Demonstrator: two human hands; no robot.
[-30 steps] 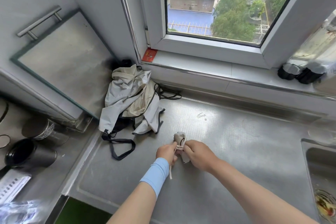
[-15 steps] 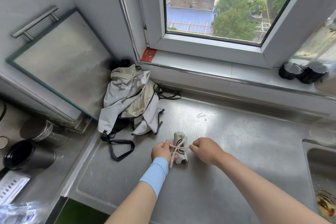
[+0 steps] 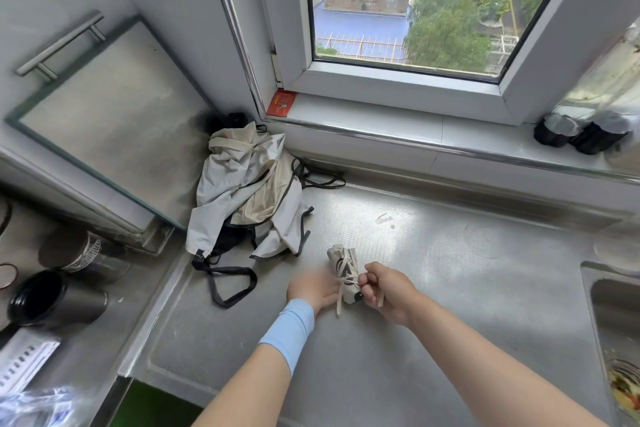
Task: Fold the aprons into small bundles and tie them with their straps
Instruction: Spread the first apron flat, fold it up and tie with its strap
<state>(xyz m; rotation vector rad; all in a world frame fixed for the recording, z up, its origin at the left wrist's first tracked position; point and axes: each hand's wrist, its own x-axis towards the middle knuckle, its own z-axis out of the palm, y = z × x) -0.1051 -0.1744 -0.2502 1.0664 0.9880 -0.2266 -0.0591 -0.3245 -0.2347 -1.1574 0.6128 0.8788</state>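
Looking down through the head camera, I see a stainless steel counter [image 3: 450, 305] running under a white-framed window [image 3: 398, 83] that looks out over trees and a blue roof. A red card [image 3: 281, 103] stands in the corner of the sill, and two dark jars [image 3: 581, 132] sit at the sill's right end. A glass panel with a bar handle [image 3: 104, 107] leans at the left, with metal cups [image 3: 55, 298] below it. The edge of a sink [image 3: 616, 322] shows at the far right.

A loose pile of aprons [image 3: 242, 191], grey and cream with black ties, is heaped in the back left corner of the counter. The rolled apron bundle [image 3: 343, 263] lies nearer me, in the middle of the counter, apart from the pile.

My right hand [image 3: 388, 291] is just right of the bundle, fingers curled, with thumb and forefinger pinching the strap [image 3: 341, 302] where it crosses the roll. My left hand [image 3: 313, 289], above a blue wristband [image 3: 289, 329], lies close against the bundle's left side. It is too blurred for me to tell how its fingers lie.
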